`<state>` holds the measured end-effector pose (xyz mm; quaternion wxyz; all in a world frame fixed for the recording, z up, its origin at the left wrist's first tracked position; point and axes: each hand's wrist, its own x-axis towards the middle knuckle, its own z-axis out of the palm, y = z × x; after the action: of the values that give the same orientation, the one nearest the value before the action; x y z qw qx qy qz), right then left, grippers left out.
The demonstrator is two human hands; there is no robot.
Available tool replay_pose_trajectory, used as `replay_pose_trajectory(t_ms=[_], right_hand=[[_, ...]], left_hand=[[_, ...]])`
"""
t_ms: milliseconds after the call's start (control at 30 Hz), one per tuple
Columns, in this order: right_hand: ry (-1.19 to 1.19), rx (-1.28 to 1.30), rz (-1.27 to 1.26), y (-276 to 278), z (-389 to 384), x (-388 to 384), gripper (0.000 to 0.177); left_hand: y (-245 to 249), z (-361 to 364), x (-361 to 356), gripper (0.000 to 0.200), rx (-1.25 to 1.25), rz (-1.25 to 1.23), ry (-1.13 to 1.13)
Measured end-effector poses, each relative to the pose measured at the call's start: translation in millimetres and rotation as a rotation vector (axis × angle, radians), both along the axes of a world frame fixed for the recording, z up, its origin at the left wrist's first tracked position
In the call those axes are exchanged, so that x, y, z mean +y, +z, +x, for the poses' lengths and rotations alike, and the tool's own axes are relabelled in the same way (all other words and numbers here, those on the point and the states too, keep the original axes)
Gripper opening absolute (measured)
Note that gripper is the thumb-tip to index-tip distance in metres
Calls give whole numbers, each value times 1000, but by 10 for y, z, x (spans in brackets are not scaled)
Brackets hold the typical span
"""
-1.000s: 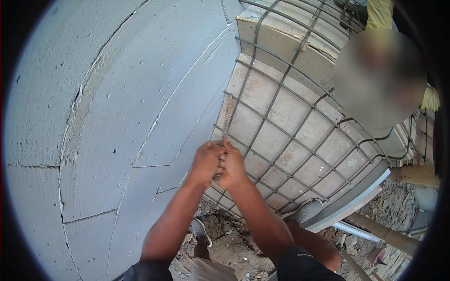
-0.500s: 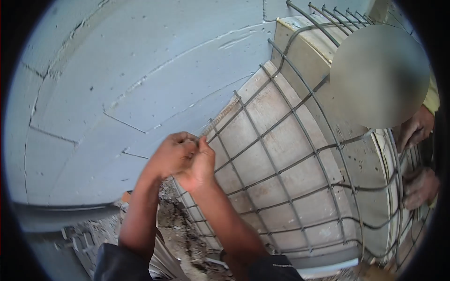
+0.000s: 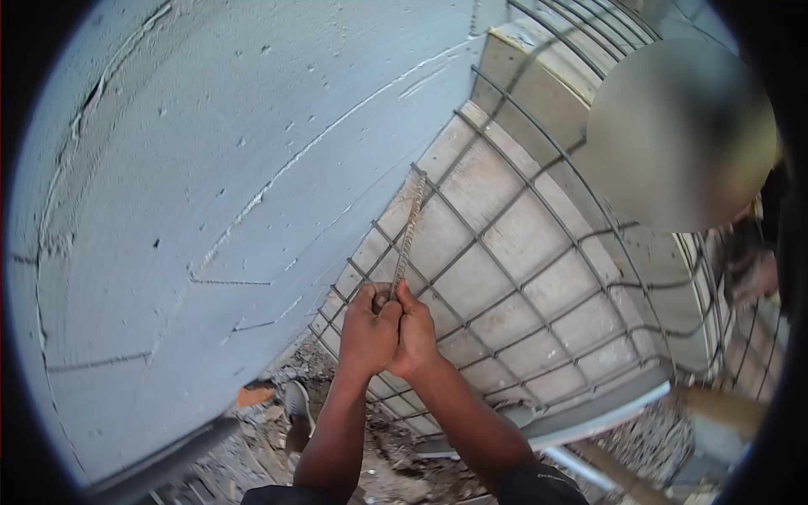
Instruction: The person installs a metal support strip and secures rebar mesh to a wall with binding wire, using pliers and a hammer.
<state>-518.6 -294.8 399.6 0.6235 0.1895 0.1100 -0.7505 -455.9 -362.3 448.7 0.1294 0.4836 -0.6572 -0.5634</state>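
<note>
A ribbed, rusty length of rebar runs up and away from my two hands, its far end lying over the mesh near the wall. My left hand is closed around its near end, fingers curled. Pressed against it, my right hand is also closed on the rebar, with the thumb lying along it. The rebar's lower end is hidden inside my hands. Beneath them spreads a grid of steel bars, the rebar mesh, over a pale formwork board.
A grey concrete wall rises on the left. At right, another person's hand is by the mesh, below a blurred patch. Rubble, an orange brick piece and a shoe show below. Several bars curve overhead.
My hands have moved right in the view, and the rebar now stands steeper over the mesh rather than along the wall edge. The whole view has shifted too, showing more ground.
</note>
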Motion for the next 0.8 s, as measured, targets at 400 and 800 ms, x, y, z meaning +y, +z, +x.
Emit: replay_pose_trajectory(t_ms=[400,800], right_hand=[[-177,108,170,807,138,-552,40],[-328,65,186,1471,-784,-997,40]], left_hand=[[714,1,-494,30,163,-94,-247],[1214,-1035,-1016,22,148,52,-419]])
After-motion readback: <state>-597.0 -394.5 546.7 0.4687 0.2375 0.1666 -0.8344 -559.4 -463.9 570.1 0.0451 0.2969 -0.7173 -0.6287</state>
